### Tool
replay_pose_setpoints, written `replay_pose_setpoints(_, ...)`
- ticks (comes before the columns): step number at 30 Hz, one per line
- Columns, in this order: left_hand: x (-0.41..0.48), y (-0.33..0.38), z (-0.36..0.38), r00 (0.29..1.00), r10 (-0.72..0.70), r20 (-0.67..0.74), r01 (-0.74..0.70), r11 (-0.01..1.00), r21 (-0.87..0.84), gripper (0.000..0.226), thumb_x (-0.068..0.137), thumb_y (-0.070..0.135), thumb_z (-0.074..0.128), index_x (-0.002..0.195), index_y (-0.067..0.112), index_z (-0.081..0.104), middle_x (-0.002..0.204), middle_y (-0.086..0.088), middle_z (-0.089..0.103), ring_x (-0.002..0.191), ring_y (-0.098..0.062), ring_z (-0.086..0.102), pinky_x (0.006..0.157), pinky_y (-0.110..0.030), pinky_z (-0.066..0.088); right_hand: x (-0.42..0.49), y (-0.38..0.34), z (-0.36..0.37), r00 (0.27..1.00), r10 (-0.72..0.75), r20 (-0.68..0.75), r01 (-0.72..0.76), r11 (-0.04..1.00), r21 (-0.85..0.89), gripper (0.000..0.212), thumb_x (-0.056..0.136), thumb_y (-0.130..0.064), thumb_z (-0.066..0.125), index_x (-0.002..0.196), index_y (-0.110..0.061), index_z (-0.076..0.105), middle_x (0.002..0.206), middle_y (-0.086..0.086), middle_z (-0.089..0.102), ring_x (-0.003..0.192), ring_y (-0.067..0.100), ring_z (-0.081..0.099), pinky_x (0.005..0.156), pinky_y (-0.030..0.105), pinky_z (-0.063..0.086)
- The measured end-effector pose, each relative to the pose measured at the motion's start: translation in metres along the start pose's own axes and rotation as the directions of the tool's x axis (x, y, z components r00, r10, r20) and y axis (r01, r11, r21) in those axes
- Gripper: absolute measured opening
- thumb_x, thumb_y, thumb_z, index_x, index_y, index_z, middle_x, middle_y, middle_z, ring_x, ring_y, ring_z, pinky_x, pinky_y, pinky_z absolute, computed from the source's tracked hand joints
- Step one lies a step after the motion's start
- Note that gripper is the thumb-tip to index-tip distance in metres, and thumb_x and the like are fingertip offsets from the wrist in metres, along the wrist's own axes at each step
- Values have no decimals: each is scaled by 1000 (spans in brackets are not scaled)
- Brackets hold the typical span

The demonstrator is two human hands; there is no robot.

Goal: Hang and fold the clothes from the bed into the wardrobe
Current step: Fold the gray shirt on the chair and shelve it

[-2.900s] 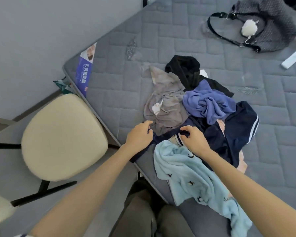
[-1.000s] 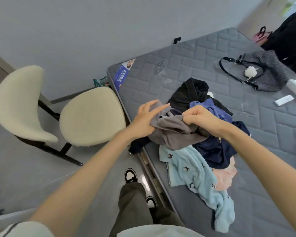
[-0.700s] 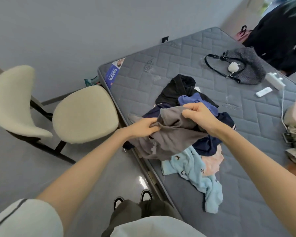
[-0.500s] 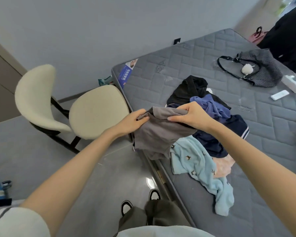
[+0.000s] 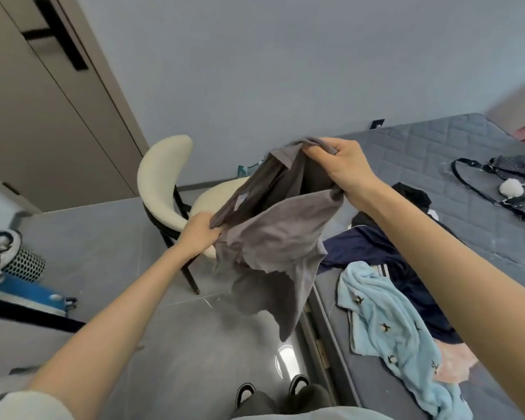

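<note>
A soft, matte grey garment [image 5: 273, 247] hangs in the air over the floor [image 5: 109, 268], just beside the quilted grey bed [image 5: 422, 153]. The left hand [image 5: 200, 234] grips one end of its hem low. The right hand [image 5: 343, 165] pinches the other end in its fingers [image 5: 319, 150] higher up, so the taut edge slants up to the right while loose folds droop. A small pale tag [image 5: 240, 201] inside cannot be read. A fleecy light-blue garment [image 5: 388, 328] and a navy garment [image 5: 370, 247] lie crumpled on the bed.
</note>
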State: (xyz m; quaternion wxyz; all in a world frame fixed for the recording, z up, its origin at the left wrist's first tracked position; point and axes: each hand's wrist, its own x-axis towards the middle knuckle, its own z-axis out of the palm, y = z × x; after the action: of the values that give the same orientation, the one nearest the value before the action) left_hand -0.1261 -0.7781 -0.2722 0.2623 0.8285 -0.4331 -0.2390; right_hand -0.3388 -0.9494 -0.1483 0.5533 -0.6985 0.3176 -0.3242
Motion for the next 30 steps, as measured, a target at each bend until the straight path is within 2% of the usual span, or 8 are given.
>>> replay_pose_setpoints(3,9,-13,-30,978,-166,-124,146,977,-155,17,90,8,51,74,11,58,69,-5,57,69,-21,51,57,-28,36,4,5,10,998,12,-63,-16,997,-72,30,88,-27,70,83,4,72,80,13,68,73,10,48,67,28,36)
replay_pose_setpoints(8,8,-21,-79,973,-212,-92,146,874,-464,22,96,25,53,77,22,65,79,6,64,82,-14,58,76,-27,43,13,24,15,997,13,-76,-43,915,-400,41,93,-31,61,72,4,59,57,12,45,57,14,41,56,30,27)
replay_pose_setpoints(12,1,-14,-101,998,-57,33,64,952,-298,14,83,50,67,84,36,64,78,29,64,73,12,59,55,-1,41,20,46,22,977,139,-163,-196,884,-424,33,102,-21,42,69,-15,39,67,1,42,63,17,37,54,31,27)
replay_pose_setpoints(15,-1,-20,-106,975,97,199,-89,995,-49,49,73,36,82,114,30,56,108,24,62,99,10,58,79,-6,44,21,57,28,955,163,-248,-244,907,-344,26,103,-21,39,92,0,51,83,6,48,78,19,42,65,32,31)
replay_pose_setpoints(18,6,-31,-105,989,117,89,-125,988,88,28,87,12,67,108,5,50,112,-12,58,102,-27,54,82,-34,41,18,58,27,963,91,-253,-186,904,-385,27,98,-29,51,91,-4,59,76,0,56,77,17,49,61,27,36)
replay_pose_setpoints(20,12,-38,-107,995,75,-70,-69,993,91,8,90,4,56,96,7,51,102,-17,58,96,-30,52,68,-29,30,16,59,25,966,57,-252,-166,884,-437,27,92,-37,60,86,-11,66,78,1,64,78,18,56,67,33,44)
replay_pose_setpoints(24,30,-56,-108,973,54,-222,-29,993,112,18,89,-2,53,104,-2,63,111,-20,63,106,-32,53,72,-27,29,11,68,31,953,55,-298,-204,843,-497,21,84,-46,68,81,-26,68,80,-2,68,80,18,60,69,37,49)
replay_pose_setpoints(30,57,-62,-89,984,25,-177,-34,998,-47,10,97,10,45,90,14,51,87,-5,53,84,-21,46,66,-30,28,23,83,31,942,66,-330,-240,818,-522,21,91,-40,63,95,-20,69,87,3,68,89,26,62,65,31,39)
